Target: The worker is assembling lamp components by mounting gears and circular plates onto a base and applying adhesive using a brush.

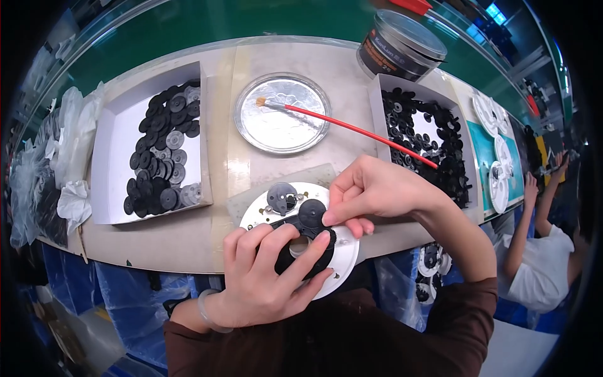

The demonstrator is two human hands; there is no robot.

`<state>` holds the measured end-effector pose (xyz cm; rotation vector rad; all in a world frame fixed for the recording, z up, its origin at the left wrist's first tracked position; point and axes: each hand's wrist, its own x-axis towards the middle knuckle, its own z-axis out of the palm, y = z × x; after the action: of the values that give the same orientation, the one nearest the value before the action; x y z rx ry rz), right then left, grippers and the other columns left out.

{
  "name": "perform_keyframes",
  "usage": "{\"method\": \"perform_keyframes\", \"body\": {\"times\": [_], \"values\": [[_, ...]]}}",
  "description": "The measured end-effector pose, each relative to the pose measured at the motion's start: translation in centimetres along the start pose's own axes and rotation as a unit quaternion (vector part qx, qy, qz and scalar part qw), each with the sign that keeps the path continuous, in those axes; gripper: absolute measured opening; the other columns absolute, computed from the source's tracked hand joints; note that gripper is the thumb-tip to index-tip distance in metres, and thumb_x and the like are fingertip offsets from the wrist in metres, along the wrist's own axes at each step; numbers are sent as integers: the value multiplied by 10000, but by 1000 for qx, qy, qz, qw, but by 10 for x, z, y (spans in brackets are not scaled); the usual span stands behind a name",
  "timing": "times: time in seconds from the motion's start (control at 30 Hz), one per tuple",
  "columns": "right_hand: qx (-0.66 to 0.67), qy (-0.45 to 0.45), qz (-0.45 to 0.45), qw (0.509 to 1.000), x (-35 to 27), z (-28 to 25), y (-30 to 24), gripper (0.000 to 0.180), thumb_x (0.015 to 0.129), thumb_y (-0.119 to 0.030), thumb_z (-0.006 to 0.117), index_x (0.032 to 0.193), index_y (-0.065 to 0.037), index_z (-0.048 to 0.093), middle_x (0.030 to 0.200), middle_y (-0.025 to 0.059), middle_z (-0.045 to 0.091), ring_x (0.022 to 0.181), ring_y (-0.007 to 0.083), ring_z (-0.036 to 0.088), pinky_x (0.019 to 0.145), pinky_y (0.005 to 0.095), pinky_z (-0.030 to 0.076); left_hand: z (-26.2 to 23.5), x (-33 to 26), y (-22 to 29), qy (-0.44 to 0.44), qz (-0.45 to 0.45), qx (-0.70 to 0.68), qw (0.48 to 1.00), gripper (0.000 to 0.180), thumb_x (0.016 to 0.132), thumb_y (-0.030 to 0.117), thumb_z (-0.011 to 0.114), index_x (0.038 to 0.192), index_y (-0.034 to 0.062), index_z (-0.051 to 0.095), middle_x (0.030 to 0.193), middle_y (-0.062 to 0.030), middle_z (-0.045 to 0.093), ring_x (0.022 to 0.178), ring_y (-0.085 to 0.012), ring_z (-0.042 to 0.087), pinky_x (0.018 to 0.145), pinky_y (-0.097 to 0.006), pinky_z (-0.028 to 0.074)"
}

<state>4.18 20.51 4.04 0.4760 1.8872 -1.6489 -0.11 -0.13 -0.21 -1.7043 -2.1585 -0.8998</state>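
Note:
A white round plate (347, 254) with black parts mounted on it is tilted toward me at the table's near edge. My left hand (264, 279) grips it from the near left, fingers spread across its black centre. A grey round motor-like part (282, 196) sits near the plate's far edge. Beside it lies a black gear (312, 215). My right hand (380, 188) is closed in a pinch at the gear's right edge, thumb touching it. The fingers hide part of the plate's middle and its right rim.
Left stands a white box (113, 169) of black and grey gears. A red-handled brush (352, 129) rests across a round metal lid (251, 135). Right are a box of small black gears (461, 135), a dark tin (399, 50) and white assemblies (499, 173). A co-worker (534, 270) is far right.

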Motion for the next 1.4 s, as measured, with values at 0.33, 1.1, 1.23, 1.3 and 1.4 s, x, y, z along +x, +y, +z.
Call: {"method": "perform_keyframes", "body": {"times": [0.33, 1.1, 1.23, 1.3, 1.4], "values": [[-45, 9, 61, 997, 0, 8, -16, 264, 744, -167, 671, 557, -16, 562, 464, 51, 552, 356, 61, 454, 367, 187, 330, 3, 0, 0, 32, 7, -7, 999, 413, 532, 244, 738, 929, 166, 658, 846, -33, 421, 789, -220, 386, 655, -325, 324], [-218, 480, -246, 814, -85, -38, -6, 150, 742, -99, 634, 852, -23, 566, 650, 3, 571, 561, 29, 502, 496, 150, 361, -2, -1, -2, -30, 37, 19, 999, 351, 663, 271, 664, 949, 74, 612, 1136, 10, 556, 803, -166, 380, 730, -296, 296], [-240, 462, -415, 746, -63, -40, -26, 187, 792, -137, 607, 939, -21, 595, 717, 28, 590, 571, 28, 501, 474, 134, 360, -1, -1, -3, -31, 43, 29, 998, 369, 650, 276, 682, 950, 72, 616, 1107, 22, 579, 738, -164, 358, 686, -284, 287], [-251, 447, -484, 710, -37, -28, -39, 199, 815, -142, 585, 966, -14, 607, 759, 38, 598, 595, 39, 513, 475, 128, 365, -3, 3, 0, -31, 55, 22, 998, 368, 648, 277, 683, 948, 74, 617, 1106, 23, 581, 727, -163, 355, 683, -282, 287], [-346, 428, -446, 706, 10, -25, -44, 156, 838, -154, 560, 899, -23, 618, 806, 41, 628, 646, 67, 554, 521, 167, 411, -2, 4, -1, -35, 50, 32, 998, 372, 644, 279, 685, 948, 76, 619, 1098, 25, 586, 709, -161, 352, 677, -279, 289]]}}
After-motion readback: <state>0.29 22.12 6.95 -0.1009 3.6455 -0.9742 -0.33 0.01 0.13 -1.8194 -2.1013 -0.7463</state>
